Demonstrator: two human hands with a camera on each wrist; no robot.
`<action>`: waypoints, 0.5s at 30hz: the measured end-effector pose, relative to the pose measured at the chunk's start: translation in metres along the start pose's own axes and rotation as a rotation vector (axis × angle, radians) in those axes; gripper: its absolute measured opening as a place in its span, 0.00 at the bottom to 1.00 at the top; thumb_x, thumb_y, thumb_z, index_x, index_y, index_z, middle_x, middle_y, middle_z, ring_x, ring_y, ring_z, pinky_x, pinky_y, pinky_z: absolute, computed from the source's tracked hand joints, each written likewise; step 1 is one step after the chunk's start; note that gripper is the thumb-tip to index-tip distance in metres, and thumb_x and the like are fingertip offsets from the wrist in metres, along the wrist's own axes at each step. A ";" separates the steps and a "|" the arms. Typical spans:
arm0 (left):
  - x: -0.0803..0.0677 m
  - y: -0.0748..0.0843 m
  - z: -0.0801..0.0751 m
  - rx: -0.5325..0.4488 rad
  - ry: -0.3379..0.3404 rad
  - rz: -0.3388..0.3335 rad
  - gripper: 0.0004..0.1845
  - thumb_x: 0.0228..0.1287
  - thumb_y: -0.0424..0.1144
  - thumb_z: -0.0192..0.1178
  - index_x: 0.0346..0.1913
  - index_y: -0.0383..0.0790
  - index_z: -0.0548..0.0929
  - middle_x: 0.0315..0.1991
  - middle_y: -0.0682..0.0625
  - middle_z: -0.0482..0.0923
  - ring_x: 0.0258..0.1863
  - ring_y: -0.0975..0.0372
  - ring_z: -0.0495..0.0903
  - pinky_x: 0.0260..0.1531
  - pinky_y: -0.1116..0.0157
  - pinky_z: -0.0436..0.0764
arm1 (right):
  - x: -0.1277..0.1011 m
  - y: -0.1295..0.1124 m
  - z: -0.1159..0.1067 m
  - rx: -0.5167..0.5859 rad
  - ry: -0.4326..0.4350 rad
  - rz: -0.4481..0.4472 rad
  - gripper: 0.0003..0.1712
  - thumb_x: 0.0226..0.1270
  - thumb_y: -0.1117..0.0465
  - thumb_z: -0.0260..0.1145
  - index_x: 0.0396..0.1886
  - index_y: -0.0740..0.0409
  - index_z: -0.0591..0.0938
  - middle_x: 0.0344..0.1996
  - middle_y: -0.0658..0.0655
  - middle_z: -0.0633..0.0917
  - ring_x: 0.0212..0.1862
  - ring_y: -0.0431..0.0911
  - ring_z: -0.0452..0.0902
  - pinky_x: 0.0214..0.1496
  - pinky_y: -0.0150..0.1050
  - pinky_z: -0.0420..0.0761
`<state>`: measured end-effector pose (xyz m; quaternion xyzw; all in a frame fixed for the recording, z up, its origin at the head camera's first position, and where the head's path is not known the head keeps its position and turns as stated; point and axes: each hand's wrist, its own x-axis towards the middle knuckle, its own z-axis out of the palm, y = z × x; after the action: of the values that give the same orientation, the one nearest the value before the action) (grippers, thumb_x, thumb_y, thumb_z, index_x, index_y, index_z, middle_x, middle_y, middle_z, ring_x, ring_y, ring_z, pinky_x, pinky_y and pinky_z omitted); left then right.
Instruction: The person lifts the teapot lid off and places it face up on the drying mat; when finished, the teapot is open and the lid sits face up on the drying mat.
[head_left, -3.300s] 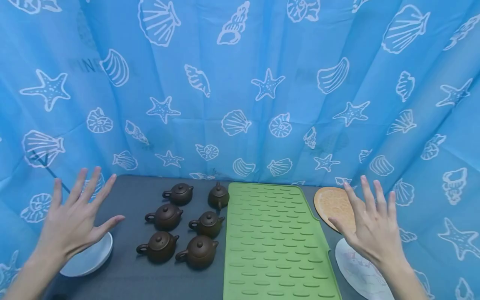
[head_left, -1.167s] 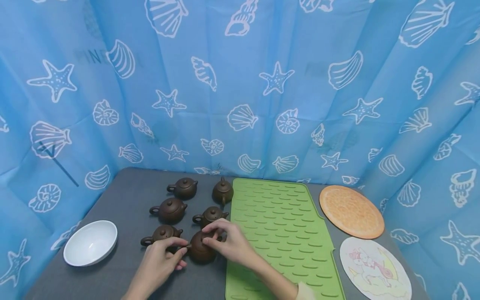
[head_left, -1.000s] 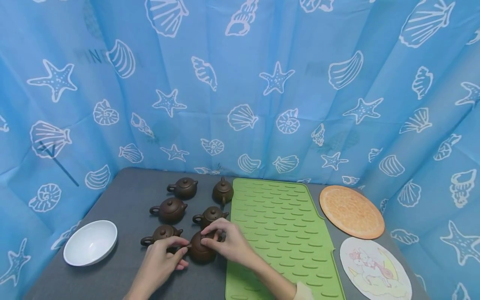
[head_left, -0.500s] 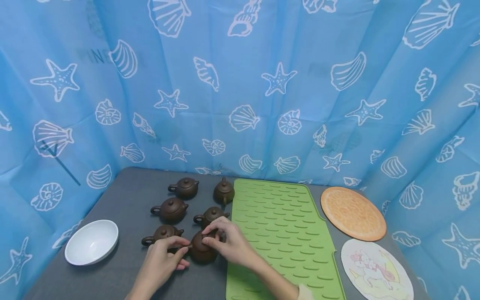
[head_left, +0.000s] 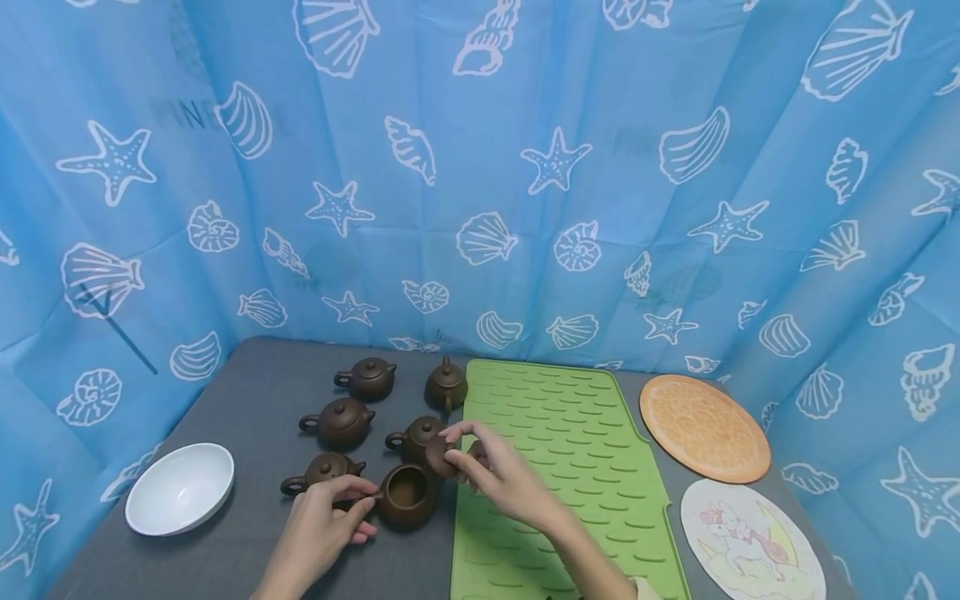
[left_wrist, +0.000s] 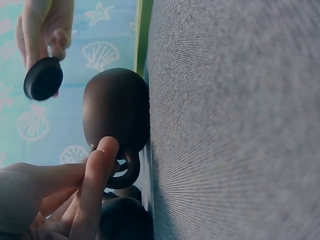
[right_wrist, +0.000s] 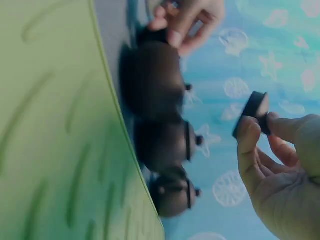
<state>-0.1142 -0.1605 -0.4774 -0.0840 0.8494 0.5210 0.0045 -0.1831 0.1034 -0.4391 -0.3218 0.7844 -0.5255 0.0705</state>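
Note:
A dark brown teapot (head_left: 406,498) stands uncovered on the grey table, its round opening facing up in the head view. My left hand (head_left: 324,523) pinches the teapot's handle (left_wrist: 131,172) between thumb and fingers. Up and to the right of the opening, my right hand (head_left: 504,477) holds the teapot's lid (head_left: 441,457) by its knob, tilted, in the air. The left wrist view shows the lid's dark underside well apart from the pot. Another teapot (head_left: 324,472) sits just behind the left hand, and one more (head_left: 417,438) stands behind the uncovered pot.
Several more lidded teapots (head_left: 342,422) stand in two rows toward the back. A green ridged mat (head_left: 562,467) lies right of them. On the far right are an orange round mat (head_left: 705,427) and a white round mat (head_left: 752,538). A white bowl (head_left: 180,489) stands at left.
Both hands came from raised and spread to the front teapot. In the last half second the right hand lifted its lid off, up and to the right; the left stayed on the handle.

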 end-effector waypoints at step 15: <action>-0.001 0.001 0.000 -0.001 -0.004 -0.022 0.07 0.69 0.25 0.70 0.44 0.39 0.91 0.43 0.42 0.94 0.23 0.61 0.92 0.23 0.69 0.88 | -0.013 0.020 -0.055 0.320 -0.075 0.058 0.28 0.88 0.64 0.56 0.80 0.67 0.69 0.76 0.76 0.68 0.54 0.49 0.93 0.63 0.49 0.89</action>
<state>-0.1132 -0.1598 -0.4761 -0.0921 0.8482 0.5215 0.0120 -0.2064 0.1590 -0.4357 -0.3034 0.6965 -0.6289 0.1652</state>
